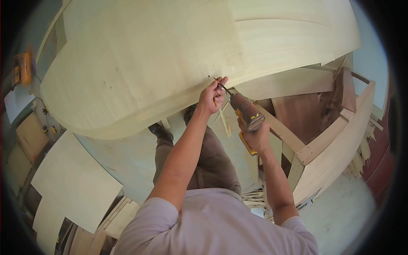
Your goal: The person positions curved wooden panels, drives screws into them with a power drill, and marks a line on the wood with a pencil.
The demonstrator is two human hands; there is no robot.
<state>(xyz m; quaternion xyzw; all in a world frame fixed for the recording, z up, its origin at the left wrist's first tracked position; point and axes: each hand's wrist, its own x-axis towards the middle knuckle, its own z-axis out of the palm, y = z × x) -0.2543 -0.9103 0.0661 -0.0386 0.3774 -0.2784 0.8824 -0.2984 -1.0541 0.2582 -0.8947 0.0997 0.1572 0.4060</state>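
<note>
My right hand (257,137) is wrapped round the handle of a cordless drill (247,111) with a yellow and dark body. A long thin bit (225,89) runs from its chuck up and left to my left hand (210,98). The fingertips of that hand pinch a thin dark pointed piece, seemingly a screw (215,78), at the bit's end. A small yellow stick-like thing (215,101) shows against the left palm. Just beyond the fingers is the lower edge of a large pale plywood panel (161,55), with a small dark spot near the screw's tip.
At right stands a curved wooden frame (323,148) with open compartments. Cut plywood sheets (76,182) lie at lower left. An orange tool (25,68) and cords are at far left. Thin wood strips (255,197) are heaped beside my legs.
</note>
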